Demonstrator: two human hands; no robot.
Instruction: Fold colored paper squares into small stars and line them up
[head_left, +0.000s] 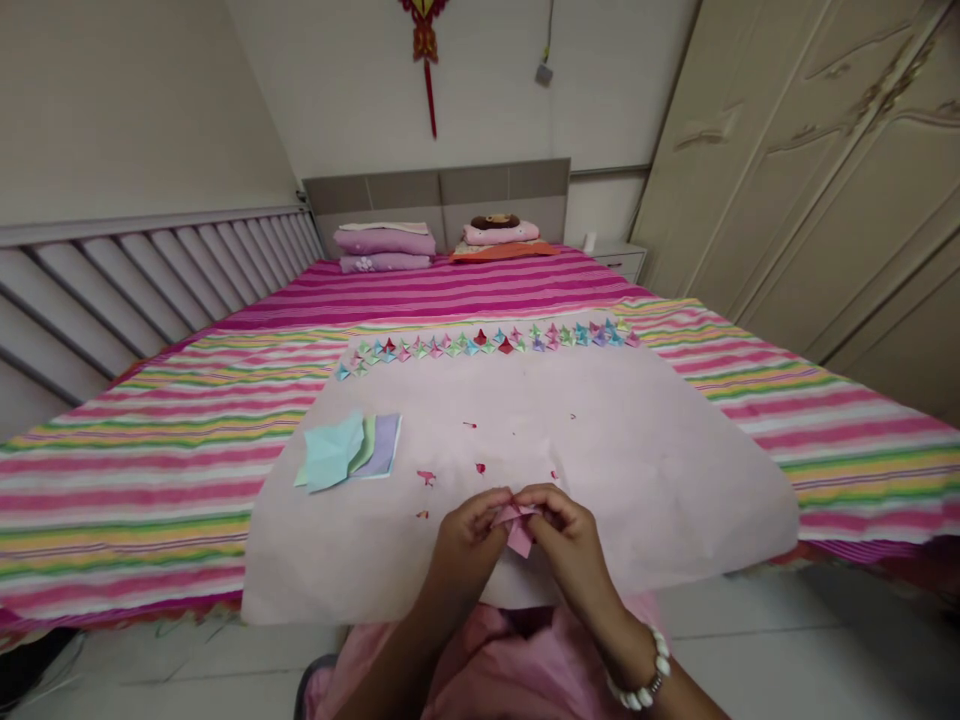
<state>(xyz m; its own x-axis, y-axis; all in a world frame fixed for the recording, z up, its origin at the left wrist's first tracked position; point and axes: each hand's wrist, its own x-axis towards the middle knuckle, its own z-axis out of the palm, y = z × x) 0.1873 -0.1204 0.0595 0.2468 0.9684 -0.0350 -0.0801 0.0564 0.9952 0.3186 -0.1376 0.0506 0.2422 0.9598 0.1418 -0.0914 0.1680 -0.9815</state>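
A piece of folded pink paper (520,537) is pinched between both hands over the near part of a large pale sheet (637,440). My left hand (472,535) grips its left side, fingers closed. On the other side my right hand (568,530) is closed on the same paper, a white bead bracelet round that wrist. The fingers hide part of the folds. To the left lies a loose stack of square papers (334,450), light blue on top, with green and purple below. Several small folded paper pieces (480,343) in many colours line the sheet's far edge.
Small red and pink scraps (426,477) lie scattered in front of my hands. The sheet rests on a bed with a striped cover (150,430). A railing (165,265) runs along the left, a wardrobe (810,190) stands at right, and folded bedding (386,245) sits by the headboard.
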